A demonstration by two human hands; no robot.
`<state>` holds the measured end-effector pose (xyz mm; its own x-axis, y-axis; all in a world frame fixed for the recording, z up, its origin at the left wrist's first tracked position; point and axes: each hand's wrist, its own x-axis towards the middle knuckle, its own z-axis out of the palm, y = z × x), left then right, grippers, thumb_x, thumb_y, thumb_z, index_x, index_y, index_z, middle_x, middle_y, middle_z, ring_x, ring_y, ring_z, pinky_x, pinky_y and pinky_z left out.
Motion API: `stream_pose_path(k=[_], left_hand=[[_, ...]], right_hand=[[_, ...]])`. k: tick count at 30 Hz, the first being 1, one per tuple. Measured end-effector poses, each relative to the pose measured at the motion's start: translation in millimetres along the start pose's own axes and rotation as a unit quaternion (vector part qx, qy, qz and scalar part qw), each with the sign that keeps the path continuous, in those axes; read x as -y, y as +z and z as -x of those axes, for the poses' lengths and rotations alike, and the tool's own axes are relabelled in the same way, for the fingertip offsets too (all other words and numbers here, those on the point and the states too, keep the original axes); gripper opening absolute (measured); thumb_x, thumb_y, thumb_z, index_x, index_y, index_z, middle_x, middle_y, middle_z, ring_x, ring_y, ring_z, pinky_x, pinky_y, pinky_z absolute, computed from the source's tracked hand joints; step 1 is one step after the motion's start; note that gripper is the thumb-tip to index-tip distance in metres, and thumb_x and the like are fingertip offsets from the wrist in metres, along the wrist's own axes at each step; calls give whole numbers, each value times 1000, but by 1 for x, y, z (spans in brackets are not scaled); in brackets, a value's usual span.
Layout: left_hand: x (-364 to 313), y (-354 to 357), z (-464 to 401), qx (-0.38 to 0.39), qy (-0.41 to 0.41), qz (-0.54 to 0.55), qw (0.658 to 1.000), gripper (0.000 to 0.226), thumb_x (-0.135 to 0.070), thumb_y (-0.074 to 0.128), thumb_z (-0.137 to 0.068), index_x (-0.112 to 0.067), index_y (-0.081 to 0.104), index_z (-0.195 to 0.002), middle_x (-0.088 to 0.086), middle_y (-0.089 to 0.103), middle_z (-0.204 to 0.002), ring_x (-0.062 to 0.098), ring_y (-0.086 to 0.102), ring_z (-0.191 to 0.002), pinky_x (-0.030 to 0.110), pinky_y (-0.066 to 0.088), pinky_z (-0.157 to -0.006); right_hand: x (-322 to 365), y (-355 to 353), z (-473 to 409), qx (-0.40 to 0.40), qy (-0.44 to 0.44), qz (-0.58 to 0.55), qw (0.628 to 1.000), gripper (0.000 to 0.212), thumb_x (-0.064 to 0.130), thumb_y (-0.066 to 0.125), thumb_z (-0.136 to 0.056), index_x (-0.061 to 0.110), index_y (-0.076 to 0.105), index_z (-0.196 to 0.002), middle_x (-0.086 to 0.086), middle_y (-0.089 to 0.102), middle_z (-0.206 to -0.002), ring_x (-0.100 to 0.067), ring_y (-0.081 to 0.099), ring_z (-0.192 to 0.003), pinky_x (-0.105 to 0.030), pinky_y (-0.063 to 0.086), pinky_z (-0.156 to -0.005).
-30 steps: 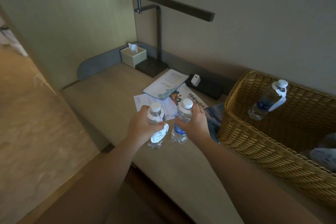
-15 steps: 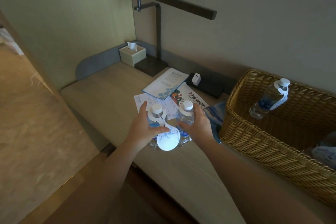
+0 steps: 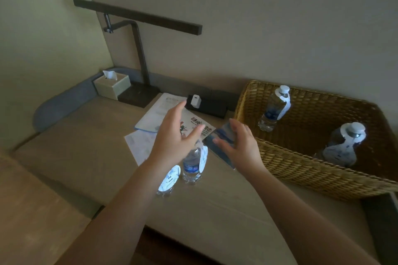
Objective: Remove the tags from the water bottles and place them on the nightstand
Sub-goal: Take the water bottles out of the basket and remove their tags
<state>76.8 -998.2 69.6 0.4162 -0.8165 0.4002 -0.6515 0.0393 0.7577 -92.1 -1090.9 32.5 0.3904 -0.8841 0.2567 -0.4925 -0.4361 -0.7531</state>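
Note:
Two small water bottles stand on the beige nightstand (image 3: 90, 157) near its front edge. The left bottle (image 3: 167, 185) is mostly hidden by my left forearm and shows its white tag. The right bottle (image 3: 191, 165) has a blue label and a white tag hanging from its neck. My left hand (image 3: 174, 135) hovers just above them, fingers spread, holding nothing. My right hand (image 3: 239, 144) is open beside them, also holding nothing. Two more tagged bottles, one at the back (image 3: 272, 107) and one at the right (image 3: 342, 146), stand in the wicker basket (image 3: 290, 170).
Leaflets (image 3: 159, 112) and a paper sheet (image 3: 140, 144) lie behind the bottles. A dark desk lamp (image 3: 137, 54) and a tissue box (image 3: 112, 86) stand at the back left. A black socket strip with a white charger (image 3: 197, 100) runs along the wall.
Both hands have let go of the two bottles and lifted off them, fingers spreading. The bottles now stand on the nightstand. The view has shifted to the right, showing more of the basket.

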Motion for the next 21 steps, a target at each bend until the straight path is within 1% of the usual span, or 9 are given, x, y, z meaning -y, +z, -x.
stream_pose_path(k=[1,3,7,10,11,13,15,18,21], left_hand=[[-8,11,-8,15,14,3,1000,71,-45,65,-85,-29,31,-146,-8,41,-145,-3,38,-129,16,39,-97],[-24,37,-22,55,38,10,998,72,-46,64,-86,-29,30,-147,-6,37,-150,8,35,-135,23,34,-101],[-53,93,-40,141,65,25,988,76,-51,62,-85,-27,28,-149,-3,34,-152,11,32,-137,27,34,-103],[-71,133,-50,182,61,22,981,79,-52,62,-85,-26,25,-150,-1,30,-155,16,30,-140,35,32,-109],[-75,145,-53,187,57,19,981,79,-52,63,-85,-26,25,-149,-1,30,-155,17,31,-140,32,32,-106],[-81,168,-59,189,60,22,980,77,-50,64,-84,-25,28,-148,-2,35,-151,11,34,-134,16,28,-98],[-84,190,-67,194,66,28,978,76,-47,66,-84,-25,30,-146,-2,38,-148,0,32,-122,4,21,-83],[-86,221,-84,199,41,31,979,77,-46,69,-82,-27,30,-146,-4,37,-147,-10,31,-111,1,24,-75],[-86,250,-105,186,0,48,981,75,-41,73,-79,-26,35,-142,-7,41,-139,-18,39,-87,-5,31,-56]], right_hand=[[-3,-13,1,-22,1,11,1000,69,49,68,-79,26,40,-138,6,49,-132,-1,44,-110,0,34,-70],[-13,-41,4,-65,15,19,998,60,46,67,-81,23,47,-133,5,53,-129,-5,48,-112,-3,31,-74],[-40,-95,17,-139,60,35,988,52,45,67,-82,21,53,-126,6,55,-124,-5,50,-110,-9,33,-78],[-66,-132,22,-181,105,64,976,54,45,67,-82,19,53,-127,3,55,-124,-5,48,-107,-20,38,-82],[-75,-143,21,-190,121,69,972,56,45,68,-81,19,52,-128,2,54,-125,-6,48,-107,-22,38,-82],[-95,-166,16,-218,157,72,961,63,44,71,-79,17,48,-132,-3,50,-131,-12,47,-111,-25,39,-85],[-116,-188,5,-243,195,68,948,76,43,75,-76,16,40,-138,-7,41,-140,-21,43,-124,-35,42,-96],[-148,-213,-18,-229,252,65,938,100,45,78,-70,17,22,-148,-8,25,-153,-28,28,-138,-50,35,-109],[-176,-222,-41,-182,287,42,939,110,44,80,-68,19,12,-150,-9,16,-157,-31,21,-141,-50,30,-109]])
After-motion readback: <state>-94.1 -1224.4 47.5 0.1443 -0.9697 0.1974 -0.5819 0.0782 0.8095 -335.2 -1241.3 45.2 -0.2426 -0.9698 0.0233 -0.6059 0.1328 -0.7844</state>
